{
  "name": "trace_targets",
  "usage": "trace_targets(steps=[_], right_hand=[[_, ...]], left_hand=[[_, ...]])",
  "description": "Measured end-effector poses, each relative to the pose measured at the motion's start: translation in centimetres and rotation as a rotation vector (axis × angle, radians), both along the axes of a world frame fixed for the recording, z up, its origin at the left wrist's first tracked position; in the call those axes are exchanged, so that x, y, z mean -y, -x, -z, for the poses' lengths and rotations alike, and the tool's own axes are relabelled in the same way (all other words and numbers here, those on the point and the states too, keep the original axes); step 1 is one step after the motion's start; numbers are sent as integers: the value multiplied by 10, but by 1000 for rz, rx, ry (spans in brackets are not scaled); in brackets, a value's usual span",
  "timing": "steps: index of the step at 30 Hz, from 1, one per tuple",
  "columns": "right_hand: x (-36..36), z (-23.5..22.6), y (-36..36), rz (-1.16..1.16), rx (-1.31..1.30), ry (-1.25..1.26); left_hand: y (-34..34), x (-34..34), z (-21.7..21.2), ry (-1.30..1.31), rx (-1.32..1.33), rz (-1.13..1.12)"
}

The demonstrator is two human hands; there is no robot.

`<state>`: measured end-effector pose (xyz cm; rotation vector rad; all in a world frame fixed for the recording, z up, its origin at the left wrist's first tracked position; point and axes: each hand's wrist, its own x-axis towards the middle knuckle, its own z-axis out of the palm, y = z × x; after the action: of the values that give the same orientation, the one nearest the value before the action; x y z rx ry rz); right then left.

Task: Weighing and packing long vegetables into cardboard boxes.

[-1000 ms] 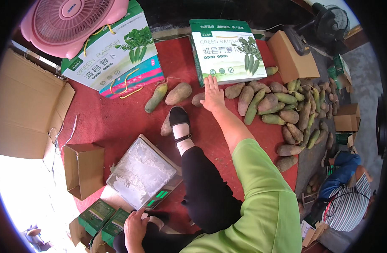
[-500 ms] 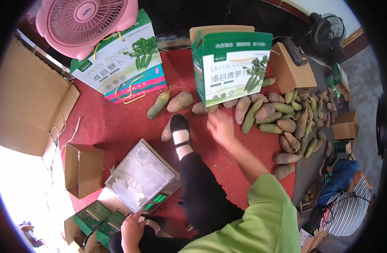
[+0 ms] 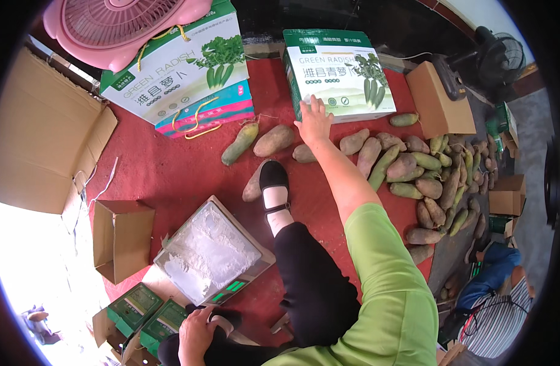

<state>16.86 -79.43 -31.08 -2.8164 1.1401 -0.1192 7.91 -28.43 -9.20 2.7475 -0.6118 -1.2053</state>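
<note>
My right hand (image 3: pixel 315 122), fingers spread, touches the lower left corner of a white and green radish carton (image 3: pixel 338 76), which lies tipped back with its printed front facing up. Several radishes lie just in front of it, the nearest a brownish radish (image 3: pixel 303 153) beside my wrist. At lower left my left hand (image 3: pixel 196 334) rests on my dark-trousered leg, with nothing seen in it and its fingers loosely extended. Beyond that hand stands a scale (image 3: pixel 210 253) with a whitish, smeared top and a lit green display.
A radish heap (image 3: pixel 441 171) spreads at right on the red mat (image 3: pixel 164 165). A pink fan (image 3: pixel 124 24) overlaps a large carton (image 3: pixel 182 67) at far left. An open brown box (image 3: pixel 124 241) and small green boxes (image 3: pixel 133 308) stand left. A person (image 3: pixel 496 311) sits at lower right.
The radish carton has gone from standing with its rear flap showing to lying back, flap out of sight. My right hand has moved forward onto its lower left corner. My left hand stays put.
</note>
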Motion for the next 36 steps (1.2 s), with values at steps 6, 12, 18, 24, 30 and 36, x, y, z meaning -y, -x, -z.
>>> trace_targets(steps=[6, 12, 18, 24, 30, 36], right_hand=[[15, 20, 9, -302, -353, 279], [50, 0, 109, -154, -354, 216], [72, -40, 156, -125, -462, 390], [104, -87, 235, 323, -550, 445], [151, -109, 281, 626, -321, 312], [145, -85, 277, 534, -191, 293]], left_hand=[[-4, 16, -3, -7, 7, -37], [-8, 18, -2, 3, 3, -25], [-6, 14, -3, 10, -8, -24], [-2, 19, -11, 33, 12, -40], [-6, 12, -10, 78, -5, 23], [-1, 13, -10, 105, 7, 12]])
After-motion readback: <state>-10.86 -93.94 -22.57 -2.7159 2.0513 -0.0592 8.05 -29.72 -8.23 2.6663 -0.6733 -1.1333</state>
